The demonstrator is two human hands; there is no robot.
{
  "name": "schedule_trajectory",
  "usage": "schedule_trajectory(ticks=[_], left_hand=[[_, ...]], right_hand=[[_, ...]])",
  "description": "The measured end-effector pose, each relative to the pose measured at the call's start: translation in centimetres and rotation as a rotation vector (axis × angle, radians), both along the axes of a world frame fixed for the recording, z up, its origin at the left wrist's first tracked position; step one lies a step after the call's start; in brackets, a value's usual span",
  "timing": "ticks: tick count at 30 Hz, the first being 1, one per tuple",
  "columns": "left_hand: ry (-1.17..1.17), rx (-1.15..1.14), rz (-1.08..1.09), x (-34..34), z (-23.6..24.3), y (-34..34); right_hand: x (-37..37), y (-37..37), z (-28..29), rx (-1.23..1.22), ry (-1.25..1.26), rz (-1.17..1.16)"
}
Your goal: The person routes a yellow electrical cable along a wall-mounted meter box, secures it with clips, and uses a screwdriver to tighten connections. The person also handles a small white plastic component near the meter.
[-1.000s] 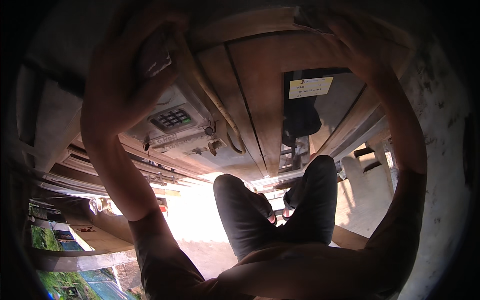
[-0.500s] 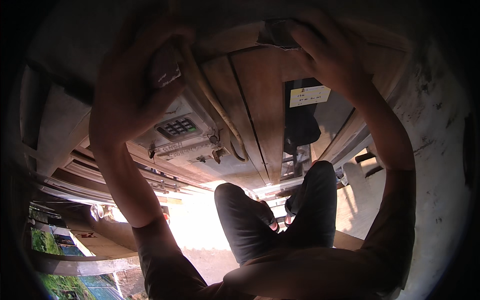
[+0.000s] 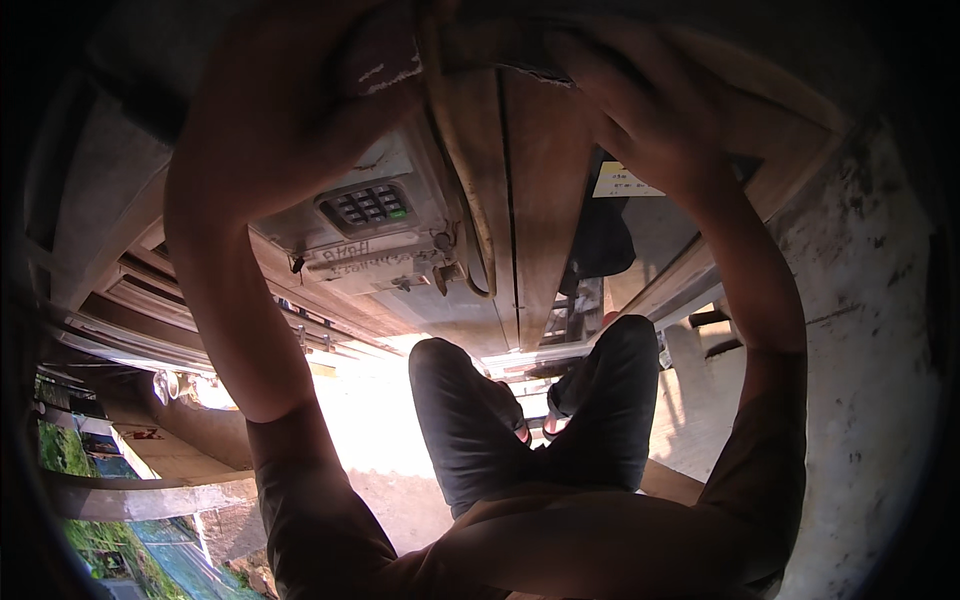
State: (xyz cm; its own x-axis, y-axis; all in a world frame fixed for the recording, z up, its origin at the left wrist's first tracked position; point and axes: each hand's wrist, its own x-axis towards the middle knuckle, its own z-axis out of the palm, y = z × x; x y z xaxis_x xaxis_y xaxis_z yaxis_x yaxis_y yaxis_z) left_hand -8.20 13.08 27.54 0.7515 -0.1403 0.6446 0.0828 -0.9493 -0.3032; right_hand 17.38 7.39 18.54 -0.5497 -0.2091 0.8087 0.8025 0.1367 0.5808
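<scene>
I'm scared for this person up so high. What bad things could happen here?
Both hands, left hand and right hand, press on the wooden doors, so a slip could tip the person forward. The ground looks far below the legs, so a fall might hurt. The metal keypad box and its small hooks could scrape an arm.

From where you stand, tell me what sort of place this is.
Probably an outdoor doorway or threshold of a building in bright sun. Both hands, left hand and right hand, reach up to a wooden door. Beside it sit a grey keypad box and a rough plastered wall.
</scene>
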Motion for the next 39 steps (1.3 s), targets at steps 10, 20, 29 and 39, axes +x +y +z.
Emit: schedule_trajectory(ticks=[10,20,29,39], left_hand=[[0.042,-0.267,-0.028,-2.4,-1.1,2.9],[-0.031,-0.255,-0.101,-0.7,-1.1,2.1],[0.081,-0.1,0.035,-1.6,-0.2,1.2],[0.036,-0.199,0.012,-2.0,-0.6,1.7]], right_hand=[[-3.1,-0.9,1.9,0.066,-0.085,-0.264],[5.9,-7.0,1.4,-0.205,0.015,-0.478],[-1.1,-2.5,-0.3,-0.488,-0.1,-0.298],[6.4,-6.4,-0.9,-0.437,0.141,-0.412]])
